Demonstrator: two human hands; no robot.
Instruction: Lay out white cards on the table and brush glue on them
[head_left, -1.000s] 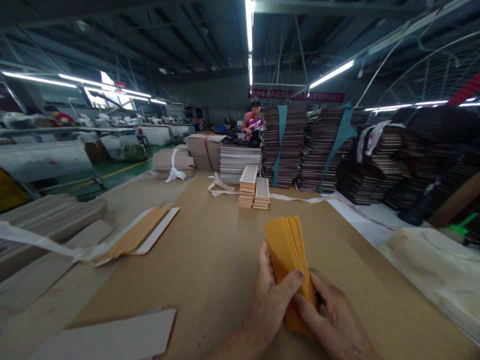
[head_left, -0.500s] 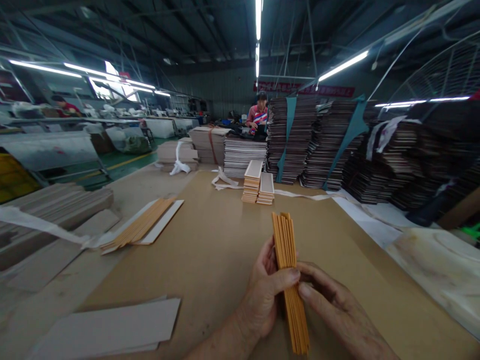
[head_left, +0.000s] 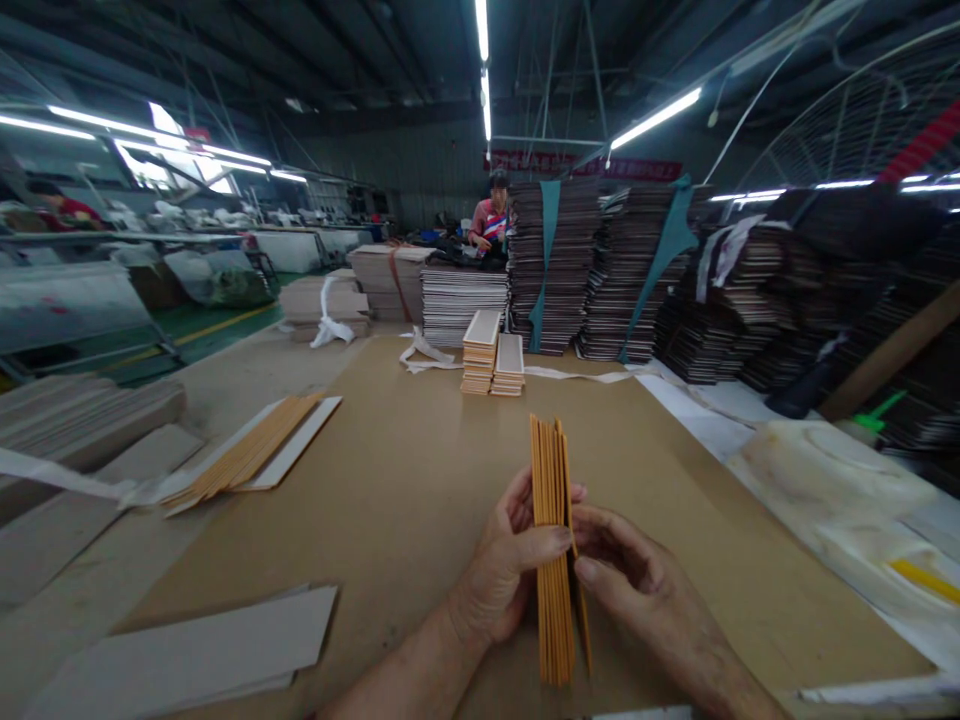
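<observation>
With your bundle as the clock's centre and twelve pointing straight ahead, you are holding a bundle of thin, flat, orange-yellow strips (head_left: 553, 615) upright above the brown, sheet-covered surface (head_left: 420, 480). Your left hand (head_left: 499, 570) is gripping it from nine o'clock, its grip closing around the bundle, with the thumb lying across the front edges and the fingers wrapping behind. Your right hand (head_left: 645, 590) is waiting at three o'clock, its grip narrowing, with the thumb and bent fingers meeting the edge of the outermost orange-yellow strip (head_left: 583, 625); I cannot tell whether they are pinching it. That strip is leaning apart from the others at its lower end.

Toward eleven-thirty, a taller white-topped, orange-edged stack (head_left: 480, 350) is standing just beside a shorter white-topped, orange-edged stack (head_left: 508, 368). At ten o'clock, a slanting fan of orange-edged strips (head_left: 251, 450) is lying over a white, flat panel (head_left: 296, 440). At eight o'clock, flat grey boards (head_left: 217, 640) are overlapping on the surface.

Farther out, two tall stacks of dark sheets (head_left: 574, 270) are rising between twelve and one, each carrying a teal fabric strip (head_left: 550, 240). Crumpled, cream-coloured wrapping (head_left: 810, 480) is sitting toward two. Beyond, between eleven and twelve, another person (head_left: 489, 222) is showing behind the stacks.
</observation>
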